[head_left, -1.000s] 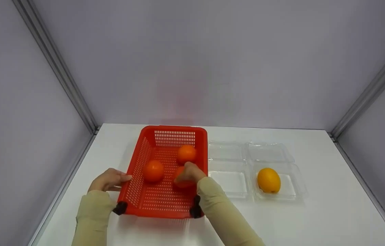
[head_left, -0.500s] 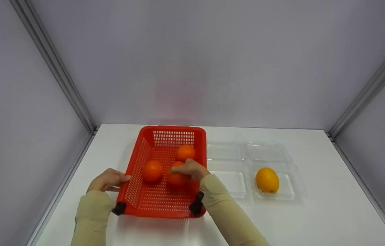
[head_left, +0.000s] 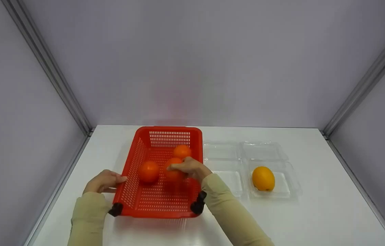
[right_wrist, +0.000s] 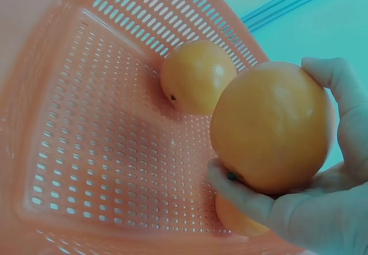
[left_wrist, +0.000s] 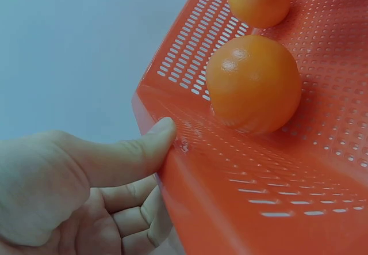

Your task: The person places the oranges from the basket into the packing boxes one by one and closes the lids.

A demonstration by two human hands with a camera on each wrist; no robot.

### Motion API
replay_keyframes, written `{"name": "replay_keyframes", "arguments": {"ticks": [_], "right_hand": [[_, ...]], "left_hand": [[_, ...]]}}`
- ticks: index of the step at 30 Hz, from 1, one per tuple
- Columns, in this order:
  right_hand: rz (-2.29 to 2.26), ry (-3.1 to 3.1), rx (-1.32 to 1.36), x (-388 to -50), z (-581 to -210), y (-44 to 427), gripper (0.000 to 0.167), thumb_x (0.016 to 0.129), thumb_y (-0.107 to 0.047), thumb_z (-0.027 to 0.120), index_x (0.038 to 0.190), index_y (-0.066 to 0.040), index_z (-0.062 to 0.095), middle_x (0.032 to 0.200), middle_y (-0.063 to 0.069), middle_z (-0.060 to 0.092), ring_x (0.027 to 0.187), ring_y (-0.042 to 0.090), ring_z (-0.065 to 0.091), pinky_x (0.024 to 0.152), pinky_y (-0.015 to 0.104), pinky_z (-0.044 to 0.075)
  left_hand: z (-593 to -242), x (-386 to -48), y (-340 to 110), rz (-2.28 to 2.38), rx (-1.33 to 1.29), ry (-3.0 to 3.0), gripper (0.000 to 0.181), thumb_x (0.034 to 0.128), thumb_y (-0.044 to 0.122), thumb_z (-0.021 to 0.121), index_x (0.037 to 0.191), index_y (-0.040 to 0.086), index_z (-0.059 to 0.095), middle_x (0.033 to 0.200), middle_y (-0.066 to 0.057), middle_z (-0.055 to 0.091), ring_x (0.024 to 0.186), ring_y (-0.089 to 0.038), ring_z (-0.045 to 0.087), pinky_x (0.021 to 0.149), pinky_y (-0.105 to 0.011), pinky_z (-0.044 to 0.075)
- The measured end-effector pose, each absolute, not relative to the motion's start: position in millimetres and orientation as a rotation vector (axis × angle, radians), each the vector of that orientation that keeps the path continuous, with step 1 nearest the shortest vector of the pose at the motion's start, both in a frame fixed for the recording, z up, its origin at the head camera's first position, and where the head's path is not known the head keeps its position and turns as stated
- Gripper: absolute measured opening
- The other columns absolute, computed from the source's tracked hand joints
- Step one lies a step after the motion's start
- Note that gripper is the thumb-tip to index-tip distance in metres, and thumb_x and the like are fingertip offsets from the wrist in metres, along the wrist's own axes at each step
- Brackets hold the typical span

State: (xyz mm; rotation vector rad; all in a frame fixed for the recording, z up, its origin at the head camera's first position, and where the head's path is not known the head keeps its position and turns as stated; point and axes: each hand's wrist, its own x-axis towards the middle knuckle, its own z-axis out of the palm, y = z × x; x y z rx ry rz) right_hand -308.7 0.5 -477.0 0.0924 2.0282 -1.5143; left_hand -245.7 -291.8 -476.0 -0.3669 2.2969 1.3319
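Note:
A red perforated basket (head_left: 165, 205) stands on the white table, tilted in the left wrist view. My left hand (head_left: 103, 181) grips its left rim, thumb on top and fingers curled beneath, as the left wrist view shows. Inside the basket, my right hand (head_left: 192, 167) holds an orange (right_wrist: 270, 128) between thumb and fingers. The right wrist view shows this orange raised off the basket floor. Two other oranges lie in the basket: one on the left (head_left: 148, 172) and one toward the back (head_left: 182, 151).
Right of the basket, clear plastic clamshell boxes (head_left: 221, 150) lie opened on the table (head_left: 325, 191). Another orange (head_left: 263, 178) sits in the front compartment of the right-hand box. Grey-white walls enclose the table at the back and sides.
The right hand has shifted the gripped orange a little left and upward inside the basket. My left hand keeps its hold on the rim. The whole head view has drifted slightly.

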Motion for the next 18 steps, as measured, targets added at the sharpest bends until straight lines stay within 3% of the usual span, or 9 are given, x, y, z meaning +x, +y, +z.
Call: {"name": "replay_keyframes", "arguments": {"ticks": [7, 18], "right_hand": [[-1.562, 1.995, 0.096, -306.5, -476.4, 1.6, 0.059, 0.075, -0.025, 0.077, 0.117, 0.0, 0.045, 0.107, 0.007, 0.053, 0.094, 0.019, 0.059, 0.083, 0.03, 0.054], [-1.573, 1.962, 0.035, -301.8, -474.3, 4.4, 0.057, 0.077, -0.026, 0.077, 0.119, 0.001, 0.049, 0.105, 0.006, 0.057, 0.093, 0.017, 0.059, 0.08, 0.027, 0.053]], "left_hand": [[-474.3, -245.5, -291.9, 1.323, -0.348, 2.296, 0.036, 0.0918, 0.022, 0.063, 0.111, -0.009, 0.061, 0.103, -0.013, 0.07, 0.09, -0.018, 0.067, 0.095, -0.046, 0.053], [-475.2, -247.1, -291.7, 1.306, -0.347, 2.289, 0.037, 0.093, 0.022, 0.061, 0.112, -0.009, 0.061, 0.101, -0.01, 0.069, 0.095, -0.02, 0.066, 0.095, -0.045, 0.054]]}}
